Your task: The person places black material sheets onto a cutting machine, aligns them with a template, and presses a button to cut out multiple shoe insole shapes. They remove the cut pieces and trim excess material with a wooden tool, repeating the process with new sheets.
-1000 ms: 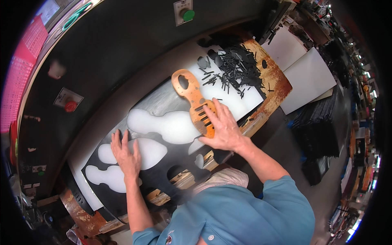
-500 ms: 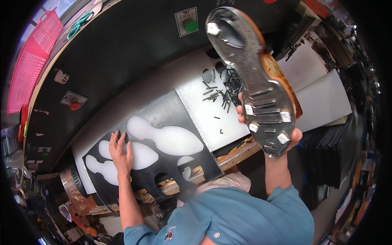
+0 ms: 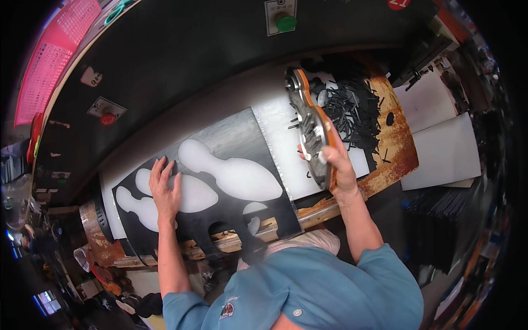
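Observation:
In my right hand is a sole-shaped cutting die, held on edge above the white board. Its metal side, with slots and small blocks, faces left; an orange-brown rim runs along its right side. My left hand lies with spread fingers on a black sheet, over one of its sole-shaped openings. White shows through several such cutouts. Strips of the sheet hang past the bench's near edge.
Black offcut strips are heaped on the board's right end and the rusty bench top. A black machine panel with a green button and a red button rises behind. White sheets and dark stacked sheets stand at right.
My right hand has brought the die down and leftward, turning it from face-on to edge-on. More of the offcut heap shows now. My left hand stays on the sheet.

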A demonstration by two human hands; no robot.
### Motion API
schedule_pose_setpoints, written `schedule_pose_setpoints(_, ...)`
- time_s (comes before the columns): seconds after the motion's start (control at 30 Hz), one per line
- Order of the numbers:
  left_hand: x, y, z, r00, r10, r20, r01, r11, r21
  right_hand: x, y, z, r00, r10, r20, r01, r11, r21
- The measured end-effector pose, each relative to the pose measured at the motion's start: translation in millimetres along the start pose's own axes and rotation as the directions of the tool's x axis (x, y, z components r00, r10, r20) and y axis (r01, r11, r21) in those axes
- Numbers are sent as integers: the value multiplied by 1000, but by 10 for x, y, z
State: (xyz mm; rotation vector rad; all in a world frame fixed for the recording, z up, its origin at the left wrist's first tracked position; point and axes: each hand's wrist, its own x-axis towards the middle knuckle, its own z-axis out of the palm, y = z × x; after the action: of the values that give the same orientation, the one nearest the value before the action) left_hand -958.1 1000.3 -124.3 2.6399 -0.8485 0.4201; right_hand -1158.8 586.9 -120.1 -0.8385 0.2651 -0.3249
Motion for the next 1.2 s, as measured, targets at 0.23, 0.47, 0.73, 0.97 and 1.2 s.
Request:
schedule_pose_setpoints(0.23,12,-9,21,999,-4,-47,2,1000,-23,-323,154,323,969,-234,75,188,510,-839)
schedule_pose_setpoints(0.47,2,-60,26,997,23,-74,-26,999,-44,-339,596,645,900,-315,302,295,-71,-953)
schedule_pose_setpoints(0.73,-13,-93,40,996,22,-83,-27,998,-61,657,416,-349,853,-163,495,446,-265,-855)
schedule_pose_setpoints(0.97,0,-101,61,994,23,-105,-29,998,-57,1198,-189,-723,877,-287,384,154,-590,-792)
schedule_pose_setpoints(1.2,-5,-115,99,990,13,-143,-24,997,-74,1481,162,-618,755,-364,545,375,-442,-815)
